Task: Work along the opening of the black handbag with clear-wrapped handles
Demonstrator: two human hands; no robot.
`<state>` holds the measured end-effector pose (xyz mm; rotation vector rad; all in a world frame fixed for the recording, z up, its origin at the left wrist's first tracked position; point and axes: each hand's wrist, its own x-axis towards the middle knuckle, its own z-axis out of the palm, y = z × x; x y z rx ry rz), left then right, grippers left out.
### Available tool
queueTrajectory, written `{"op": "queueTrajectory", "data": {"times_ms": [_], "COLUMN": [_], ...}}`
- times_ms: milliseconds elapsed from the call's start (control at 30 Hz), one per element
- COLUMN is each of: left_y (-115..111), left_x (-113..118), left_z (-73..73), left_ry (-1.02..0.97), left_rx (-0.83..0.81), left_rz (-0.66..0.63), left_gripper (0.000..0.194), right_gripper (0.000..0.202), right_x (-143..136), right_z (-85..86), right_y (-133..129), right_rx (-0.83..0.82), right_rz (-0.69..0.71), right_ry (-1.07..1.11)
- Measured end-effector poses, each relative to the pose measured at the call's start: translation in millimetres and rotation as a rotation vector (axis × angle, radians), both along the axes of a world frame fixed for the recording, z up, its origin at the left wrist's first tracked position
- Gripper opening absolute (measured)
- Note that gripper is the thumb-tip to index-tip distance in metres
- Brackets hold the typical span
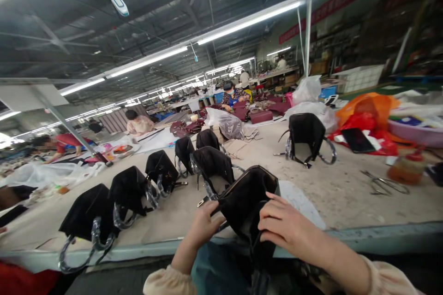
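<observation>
I hold a black handbag (247,196) at the near edge of the worktable (346,193), its top open toward me. My left hand (204,223) grips the bag's left rim near a small metal fitting. My right hand (282,228) is closed over the bag's right side, fingers curled into the fabric. The bag's lower part hangs below the table edge, against my lap.
Several more black handbags stand in a row to the left, such as one (88,214) at the near left, and another (306,136) farther right. Scissors (382,185), a phone (356,140) and orange bags (368,108) lie at right. People work at distant tables.
</observation>
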<state>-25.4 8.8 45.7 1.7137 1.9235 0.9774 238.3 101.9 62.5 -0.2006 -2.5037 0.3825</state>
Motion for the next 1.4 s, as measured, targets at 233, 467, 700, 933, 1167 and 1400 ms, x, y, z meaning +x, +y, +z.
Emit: {"op": "queueTrajectory", "data": {"times_ms": [233, 467, 700, 933, 1167, 1400], "left_y": [8, 18, 20, 26, 27, 28], "left_x": [26, 38, 43, 45, 48, 49], "left_z": [-4.9, -17.6, -20.9, -26.0, -30.0, -30.9], "left_ry": [-0.066, -0.116, -0.127, -0.119, -0.115, -0.119], "left_rx": [0.092, 0.173, 0.243, 0.279, 0.302, 0.313], "left_rz": [0.107, 0.321, 0.385, 0.442, 0.421, 0.412], "left_gripper": [0.023, 0.029, 0.022, 0.017, 0.014, 0.013], "right_gripper": [0.028, 0.024, 0.020, 0.010, 0.021, 0.016], "right_x": [-8, -51, -82, -93, -102, -107], "right_z": [17.5, 34.1, 33.5, 26.4, 28.7, 34.8], "right_y": [17, 54, 49, 48, 43, 47], "right_rx": [-0.117, -0.084, -0.014, -0.017, -0.012, -0.092], "right_rz": [0.041, 0.113, 0.127, 0.036, -0.129, -0.131], "right_ry": [0.075, -0.105, -0.231, -0.270, -0.292, -0.387]}}
